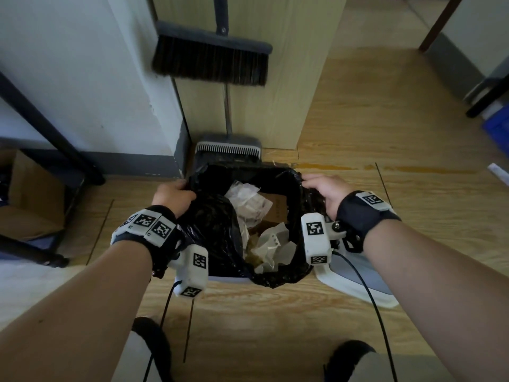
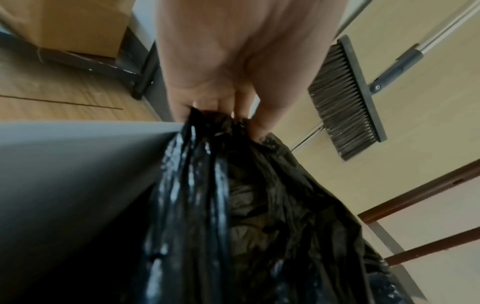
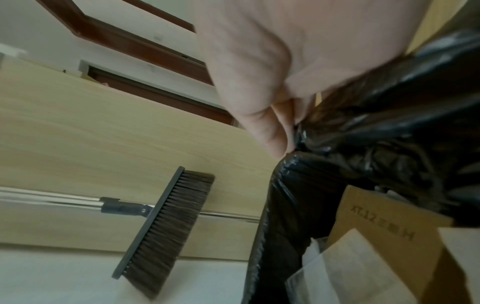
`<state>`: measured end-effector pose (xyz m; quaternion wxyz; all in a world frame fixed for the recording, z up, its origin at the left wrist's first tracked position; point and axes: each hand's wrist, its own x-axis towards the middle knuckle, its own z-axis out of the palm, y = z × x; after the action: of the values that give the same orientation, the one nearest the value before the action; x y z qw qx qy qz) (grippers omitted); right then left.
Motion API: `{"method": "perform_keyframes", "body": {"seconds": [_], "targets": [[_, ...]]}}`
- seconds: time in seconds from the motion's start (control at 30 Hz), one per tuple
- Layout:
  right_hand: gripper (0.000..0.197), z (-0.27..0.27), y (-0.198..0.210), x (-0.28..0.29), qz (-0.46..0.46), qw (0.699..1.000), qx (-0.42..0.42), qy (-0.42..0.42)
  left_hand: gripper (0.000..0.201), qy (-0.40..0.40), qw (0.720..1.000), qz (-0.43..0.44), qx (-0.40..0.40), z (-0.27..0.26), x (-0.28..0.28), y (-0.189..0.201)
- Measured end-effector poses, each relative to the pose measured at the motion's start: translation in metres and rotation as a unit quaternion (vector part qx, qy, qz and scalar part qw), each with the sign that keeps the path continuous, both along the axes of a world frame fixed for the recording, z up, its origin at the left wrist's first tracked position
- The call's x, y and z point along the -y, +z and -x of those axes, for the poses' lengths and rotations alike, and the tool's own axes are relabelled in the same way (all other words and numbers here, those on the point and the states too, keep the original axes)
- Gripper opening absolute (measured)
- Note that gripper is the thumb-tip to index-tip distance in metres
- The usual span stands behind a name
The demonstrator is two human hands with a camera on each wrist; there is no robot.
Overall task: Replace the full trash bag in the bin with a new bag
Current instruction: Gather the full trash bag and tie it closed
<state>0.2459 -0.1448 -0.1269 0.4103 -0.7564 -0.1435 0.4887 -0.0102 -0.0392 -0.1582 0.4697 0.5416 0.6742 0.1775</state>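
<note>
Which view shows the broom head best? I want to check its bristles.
The right wrist view: the broom head shows whole, bristles sharp, against the wooden panel. The left wrist view shows it whole but smaller; the head view shows it dim and foreshortened.

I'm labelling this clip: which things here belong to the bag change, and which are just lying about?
Job:
- black trash bag, gripped by left hand and right hand
- bin
- paper rubbish

Lying about:
- broom
- dustpan
- cardboard box

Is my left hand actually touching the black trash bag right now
Touching. The left wrist view shows the left hand pinching the bunched edge of the black trash bag between its fingers.
</note>
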Motion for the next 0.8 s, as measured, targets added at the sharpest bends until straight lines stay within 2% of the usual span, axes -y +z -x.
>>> {"method": "perform_keyframes", "body": {"seconds": [0.07, 0.17, 0.3, 0.37, 0.43, 0.5, 0.57, 0.63, 0.67, 0.73, 0.8], "targets": [[0.040, 0.000, 0.003, -0.003, -0.043, 0.999, -0.001, -0.012, 0.046, 0.031, 0.998, -0.049, 0.010, -0.002, -0.001, 0.002], [0.039, 0.001, 0.008, -0.007, -0.093, 0.995, -0.029, -0.029, 0.055, 0.035, 0.989, -0.136, 0.036, -0.010, 0.002, 0.012], [0.030, 0.005, 0.020, -0.006, -0.115, 0.991, -0.059, -0.011, 0.039, 0.053, 0.973, -0.200, 0.099, -0.018, 0.007, 0.031], [0.024, 0.007, 0.029, -0.004, -0.120, 0.991, -0.055, -0.020, 0.032, 0.064, 0.968, -0.225, 0.089, -0.016, 0.009, 0.042], [0.025, 0.005, 0.037, -0.001, -0.097, 0.995, -0.016, -0.009, 0.032, 0.067, 0.968, -0.234, 0.059, -0.012, 0.011, 0.050], [0.048, 0.003, 0.042, 0.003, -0.024, 0.996, 0.071, 0.044, 0.041, 0.049, 0.975, -0.214, 0.015, -0.004, 0.012, 0.052], [0.073, 0.004, 0.049, 0.014, 0.095, 0.974, 0.162, 0.125, 0.059, 0.001, 0.986, -0.160, -0.037, 0.006, 0.012, 0.049], [0.065, 0.004, 0.054, 0.031, 0.181, 0.932, 0.245, 0.200, 0.069, -0.048, 0.990, -0.095, -0.090, 0.015, 0.016, 0.045], [0.058, 0.004, 0.055, 0.039, 0.188, 0.923, 0.263, 0.209, 0.069, -0.059, 0.989, -0.079, -0.113, 0.019, 0.019, 0.045], [0.049, 0.005, 0.058, 0.049, 0.174, 0.929, 0.266, 0.192, 0.059, -0.052, 0.979, -0.135, -0.143, 0.022, 0.027, 0.052], [0.047, 0.009, 0.062, 0.051, 0.155, 0.940, 0.258, 0.161, 0.044, -0.051, 0.955, -0.259, -0.133, 0.022, 0.034, 0.062]]}}
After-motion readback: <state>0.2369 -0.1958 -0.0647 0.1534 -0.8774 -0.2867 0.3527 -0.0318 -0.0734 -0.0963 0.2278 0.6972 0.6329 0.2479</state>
